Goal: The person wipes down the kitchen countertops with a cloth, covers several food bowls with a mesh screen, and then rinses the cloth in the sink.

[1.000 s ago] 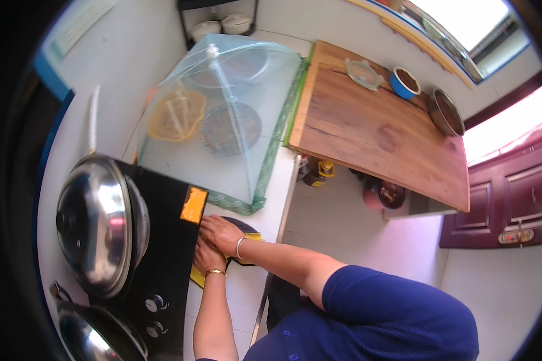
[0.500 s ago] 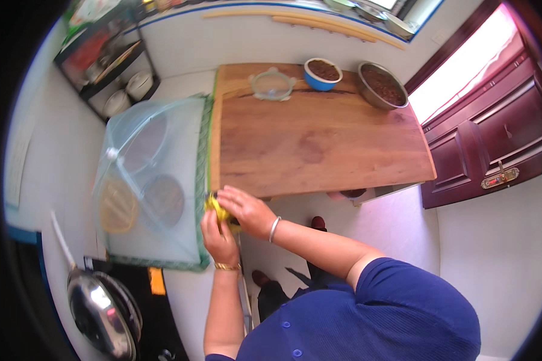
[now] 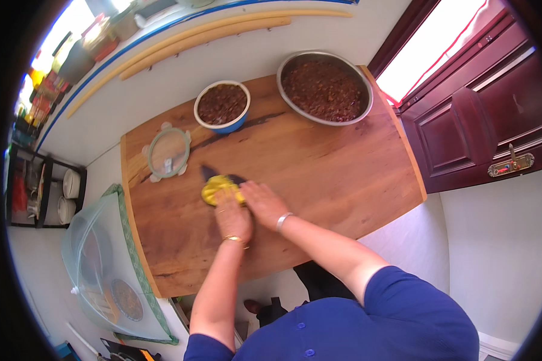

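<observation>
A crumpled yellow and dark cloth (image 3: 214, 190) lies on the wooden tabletop (image 3: 319, 174), left of its middle. My left hand (image 3: 235, 219) presses down on it, fingers over the yellow part. At the cloth's right edge, my right hand (image 3: 265, 203) lies with fingers stretched out over the dark part; its fingertips are close to the left hand's. Beyond the cloth, to the left, is a clear round lid (image 3: 168, 151) with tabs. Farther back stand a blue and white bowl (image 3: 223, 107) and a large metal basin (image 3: 325, 90), both filled with a dark reddish-brown chunky food.
At the left, a mesh food cover (image 3: 93, 265) with green trim stands over dishes. A black rack (image 3: 45, 186) holds white bowls. Long wooden rods (image 3: 211, 33) hang on the back wall, below a sill with jars. A dark red door (image 3: 482, 114) is at the right.
Both hands and the cloth have moved from the table's left front corner onto the tabletop. The hands now lie flatter, pressing down. The whole view has shifted closer to the table.
</observation>
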The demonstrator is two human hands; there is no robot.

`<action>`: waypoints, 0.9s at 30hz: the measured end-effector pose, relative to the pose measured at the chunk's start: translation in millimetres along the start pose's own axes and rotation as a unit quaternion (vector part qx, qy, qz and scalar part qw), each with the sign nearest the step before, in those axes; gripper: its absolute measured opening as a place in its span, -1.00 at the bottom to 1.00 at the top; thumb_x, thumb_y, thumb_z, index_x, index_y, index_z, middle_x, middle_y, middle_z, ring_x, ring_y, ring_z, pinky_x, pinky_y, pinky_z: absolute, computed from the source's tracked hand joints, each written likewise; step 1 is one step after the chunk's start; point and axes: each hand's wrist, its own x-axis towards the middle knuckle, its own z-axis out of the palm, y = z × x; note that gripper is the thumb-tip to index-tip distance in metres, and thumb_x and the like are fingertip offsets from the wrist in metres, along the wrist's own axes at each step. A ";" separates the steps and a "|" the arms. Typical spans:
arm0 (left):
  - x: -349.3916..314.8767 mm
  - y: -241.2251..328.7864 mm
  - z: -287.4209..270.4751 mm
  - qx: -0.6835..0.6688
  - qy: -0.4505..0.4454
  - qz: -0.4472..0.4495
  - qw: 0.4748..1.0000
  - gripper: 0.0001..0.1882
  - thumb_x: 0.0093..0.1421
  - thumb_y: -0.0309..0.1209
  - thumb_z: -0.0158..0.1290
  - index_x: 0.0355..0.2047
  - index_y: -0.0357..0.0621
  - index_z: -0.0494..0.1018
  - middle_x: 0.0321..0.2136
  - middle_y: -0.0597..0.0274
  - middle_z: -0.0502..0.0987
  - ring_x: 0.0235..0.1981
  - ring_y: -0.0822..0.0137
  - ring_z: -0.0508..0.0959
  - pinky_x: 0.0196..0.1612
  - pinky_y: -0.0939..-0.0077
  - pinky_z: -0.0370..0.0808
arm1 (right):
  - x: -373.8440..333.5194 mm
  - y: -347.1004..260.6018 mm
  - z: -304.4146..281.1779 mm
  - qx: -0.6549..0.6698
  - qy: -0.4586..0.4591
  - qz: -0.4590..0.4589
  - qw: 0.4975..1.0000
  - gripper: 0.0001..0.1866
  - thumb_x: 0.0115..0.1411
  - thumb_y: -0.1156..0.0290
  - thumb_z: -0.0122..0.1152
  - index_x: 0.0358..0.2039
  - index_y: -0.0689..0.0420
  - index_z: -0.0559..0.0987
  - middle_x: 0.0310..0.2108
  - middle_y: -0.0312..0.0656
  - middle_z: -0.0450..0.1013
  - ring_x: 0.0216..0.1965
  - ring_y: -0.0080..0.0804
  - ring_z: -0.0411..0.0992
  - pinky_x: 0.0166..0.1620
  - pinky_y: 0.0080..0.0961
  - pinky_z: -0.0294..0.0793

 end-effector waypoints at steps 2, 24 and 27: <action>26.6 61.1 19.5 -0.043 -0.036 0.032 0.998 -0.41 0.09 -0.43 -0.17 0.15 -0.39 0.09 0.18 -0.24 0.07 0.25 -0.06 0.01 0.29 0.17 -0.09 | -31.5 56.6 -30.6 0.003 0.014 0.055 0.998 -0.52 0.20 0.40 -0.28 0.14 0.23 0.23 0.20 -0.09 0.14 0.24 -0.26 0.05 0.26 -0.35 -0.01; 159.8 33.4 -37.5 -0.736 -0.053 -0.348 0.578 -0.68 0.22 -0.42 -0.08 -0.02 -0.19 0.24 -0.16 0.09 0.43 -0.15 0.23 0.51 -0.10 0.38 0.46 | 43.5 87.3 -140.3 0.724 0.236 0.353 0.544 -0.62 0.21 0.44 -0.03 0.02 0.26 0.28 -0.01 -0.05 0.29 -0.03 -0.24 0.37 -0.02 -0.38 0.39; 170.4 81.8 -30.1 -0.742 -0.138 -0.285 0.591 -0.66 0.21 -0.38 -0.03 -0.03 -0.20 0.25 -0.15 0.09 0.43 -0.15 0.21 0.50 -0.09 0.39 0.46 | 28.5 128.2 -155.9 0.731 0.346 0.400 0.431 -0.75 0.19 0.46 -0.03 -0.12 0.21 0.29 -0.13 -0.09 0.35 -0.09 -0.17 0.40 -0.09 -0.32 0.43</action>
